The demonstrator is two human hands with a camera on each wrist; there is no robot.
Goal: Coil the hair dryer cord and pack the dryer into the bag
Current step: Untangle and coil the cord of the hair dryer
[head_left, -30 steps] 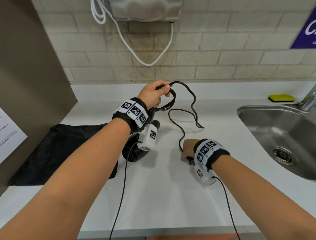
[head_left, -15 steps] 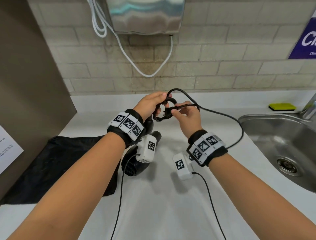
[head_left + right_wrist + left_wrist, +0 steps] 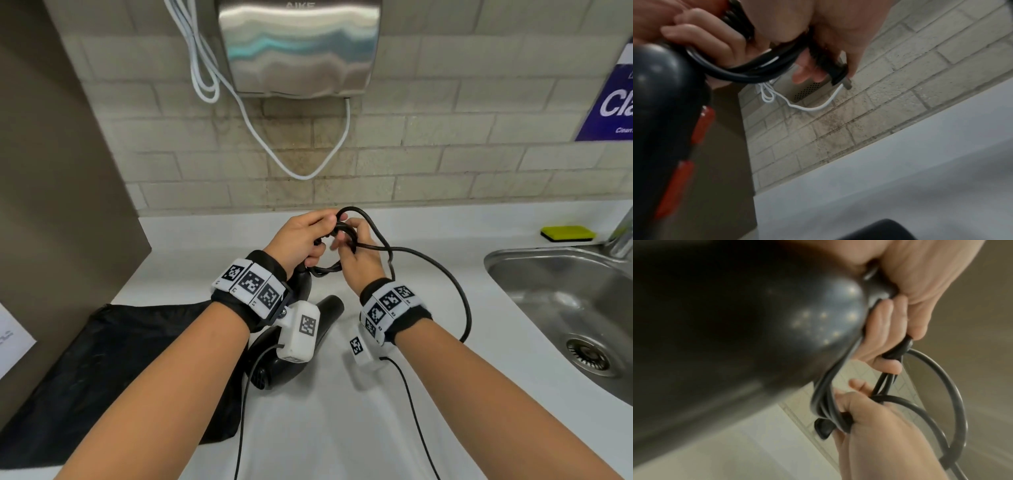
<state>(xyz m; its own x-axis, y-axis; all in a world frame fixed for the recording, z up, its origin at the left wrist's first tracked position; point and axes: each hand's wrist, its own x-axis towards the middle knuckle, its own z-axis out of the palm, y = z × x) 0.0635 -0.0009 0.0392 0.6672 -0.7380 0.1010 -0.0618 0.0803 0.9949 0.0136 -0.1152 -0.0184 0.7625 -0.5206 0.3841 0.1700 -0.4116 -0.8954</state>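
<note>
The black hair dryer [image 3: 291, 346] hangs tilted above the white counter, its handle end up in my left hand [image 3: 322, 233]. That hand also grips a small coil of the black cord [image 3: 329, 270]. My right hand [image 3: 346, 240] meets it and pinches the plug [image 3: 835, 71] against the coil [image 3: 756, 68]. A loose cord loop [image 3: 462, 301] trails right over the counter. The black bag [image 3: 120, 359] lies flat on the left, partly under my left arm. The dryer handle [image 3: 735, 321] fills the left wrist view.
A steel sink [image 3: 548, 274] is set into the counter [image 3: 342, 428] on the right, with a yellow sponge [image 3: 568, 233] behind it. A wall hand dryer [image 3: 298, 44] and its white cable [image 3: 308, 171] hang on the tiles above. A brown panel [image 3: 51, 171] stands at the left.
My right hand rose from low on the counter to my left hand, bringing cord with it. The slack now hangs as a loop on the right. The hands have closed together.
</note>
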